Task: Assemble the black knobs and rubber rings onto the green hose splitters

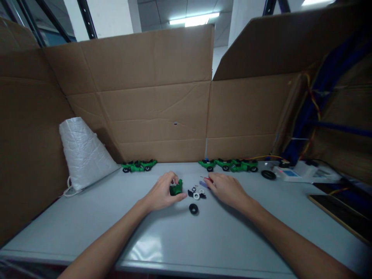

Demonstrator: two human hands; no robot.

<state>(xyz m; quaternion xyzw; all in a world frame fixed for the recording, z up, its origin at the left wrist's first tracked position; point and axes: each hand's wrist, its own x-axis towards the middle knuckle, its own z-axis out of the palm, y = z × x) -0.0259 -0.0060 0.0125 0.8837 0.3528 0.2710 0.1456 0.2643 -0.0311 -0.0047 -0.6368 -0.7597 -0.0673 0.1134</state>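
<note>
Left hand (162,193) grip clamped on green car body (176,189) at frame centre, right hand (225,188) at small screwdriver (204,182), grip state can't tell; best keep body pinned flat on worktop (87,217), clear of loose wheels (197,193).

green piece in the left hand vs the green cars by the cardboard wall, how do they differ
The green piece is gripped in the fingers of the left hand; the green cars stand untouched along the cardboard wall. The green piece is single and looks stubby; the green cars are several, longer, with black wheels showing. Both are the same bright green.
</note>
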